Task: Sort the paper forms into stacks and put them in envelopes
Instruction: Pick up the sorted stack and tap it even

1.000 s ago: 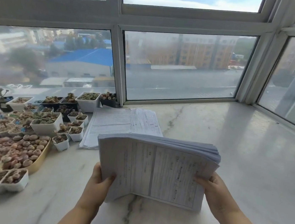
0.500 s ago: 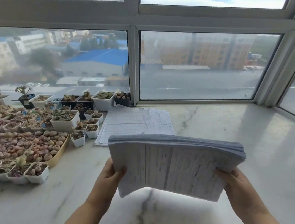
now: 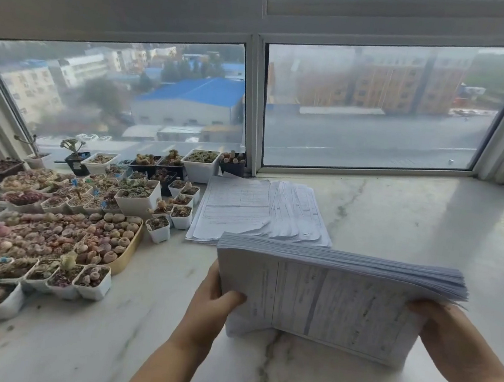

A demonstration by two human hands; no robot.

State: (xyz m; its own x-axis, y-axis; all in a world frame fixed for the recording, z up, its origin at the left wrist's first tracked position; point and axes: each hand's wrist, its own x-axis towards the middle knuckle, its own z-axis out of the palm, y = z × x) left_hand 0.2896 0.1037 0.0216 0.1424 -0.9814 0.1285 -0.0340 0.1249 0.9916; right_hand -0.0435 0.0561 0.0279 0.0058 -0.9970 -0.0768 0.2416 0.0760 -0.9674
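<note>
white forms point(image 3: 325, 307) with grey printed lines; white worktop point(image 3: 398, 228) veined grey; white pots point(image 3: 134, 205) at nine o'clock, one tan tray point(image 3: 128, 255).

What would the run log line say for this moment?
both hands grip paper stack upright on marble sill | left hand | right hand | fanned forms behind

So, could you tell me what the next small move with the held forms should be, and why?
Probably tap the thick stack of forms on the marble sill to square it: the left hand and right hand grip its ends, it stands on its lower edge, and its top sheets fan out unevenly.
</note>
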